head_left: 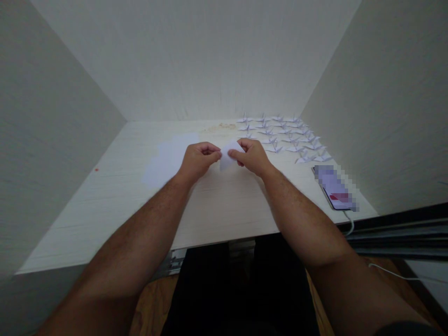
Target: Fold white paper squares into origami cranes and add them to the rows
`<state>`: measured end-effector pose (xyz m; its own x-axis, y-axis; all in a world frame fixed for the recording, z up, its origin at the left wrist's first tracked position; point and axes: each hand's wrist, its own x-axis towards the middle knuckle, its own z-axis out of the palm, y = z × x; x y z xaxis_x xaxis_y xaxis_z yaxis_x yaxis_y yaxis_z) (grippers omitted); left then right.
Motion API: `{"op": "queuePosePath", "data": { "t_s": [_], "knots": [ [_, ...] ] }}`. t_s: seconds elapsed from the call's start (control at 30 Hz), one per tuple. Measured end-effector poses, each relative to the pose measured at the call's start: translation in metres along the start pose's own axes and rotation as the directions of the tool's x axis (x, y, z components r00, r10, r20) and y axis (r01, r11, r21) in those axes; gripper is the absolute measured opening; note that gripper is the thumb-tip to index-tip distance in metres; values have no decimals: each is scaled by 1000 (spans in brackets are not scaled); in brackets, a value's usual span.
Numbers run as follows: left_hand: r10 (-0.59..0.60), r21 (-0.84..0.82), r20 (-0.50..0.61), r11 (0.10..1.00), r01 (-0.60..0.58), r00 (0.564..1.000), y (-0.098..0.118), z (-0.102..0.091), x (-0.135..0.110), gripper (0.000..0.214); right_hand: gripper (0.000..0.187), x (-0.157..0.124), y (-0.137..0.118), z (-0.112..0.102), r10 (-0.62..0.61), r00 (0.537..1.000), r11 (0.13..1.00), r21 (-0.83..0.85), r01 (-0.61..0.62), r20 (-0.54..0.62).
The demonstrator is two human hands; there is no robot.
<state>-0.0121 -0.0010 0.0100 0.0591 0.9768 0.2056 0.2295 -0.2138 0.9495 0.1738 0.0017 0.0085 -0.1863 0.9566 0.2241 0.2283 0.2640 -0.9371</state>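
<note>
The fingers of the left hand are pinched, thumb against index, on the left edge of a small piece of white paper. Those of the right hand grip its other side, thumb flat on the near face and the rest curled behind. The paper sits at the centre of the dial, apparently raised off the worktop (the layers are too small to count). Good handling here probably means letting the right thumb steady the sheet while the left fingertips line up edge and corner before any pressure goes on. A light pinch should be kinder than a hard one, since thin paper likely keeps every stray crease. Resting the piece on the bare worktop at six o'clock would give a firm backing for pressing. Outward, pale paper sheets lie at nine o'clock, rows of paper cranes stand at two, and a phone lies between three and four, so elbows and sleeves should keep clear.
</note>
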Motion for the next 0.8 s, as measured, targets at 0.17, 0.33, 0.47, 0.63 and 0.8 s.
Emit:
{"op": "queuePosePath", "data": {
  "t_s": [0.17,0.33,0.47,0.63,0.8],
  "knots": [
    [-25,36,18,999,24,1000,3,2,-2,12,22,-1,4,0,-57,998,989,-136,56,-4],
    [-51,31,-16,998,52,999,1,3,-2,10,22,-2,4,1,-37,999,992,-120,37,5],
    [-74,-3,-1,997,74,997,0,3,-2,9,22,-2,4,1,-24,999,993,-119,27,24],
    [-95,-27,3,995,95,995,0,2,-2,5,21,-1,7,1,-61,997,993,-98,65,47],
    [-126,-104,29,986,129,992,-2,3,-1,6,23,0,9,4,-86,994,995,59,82,68]
  ]
}}
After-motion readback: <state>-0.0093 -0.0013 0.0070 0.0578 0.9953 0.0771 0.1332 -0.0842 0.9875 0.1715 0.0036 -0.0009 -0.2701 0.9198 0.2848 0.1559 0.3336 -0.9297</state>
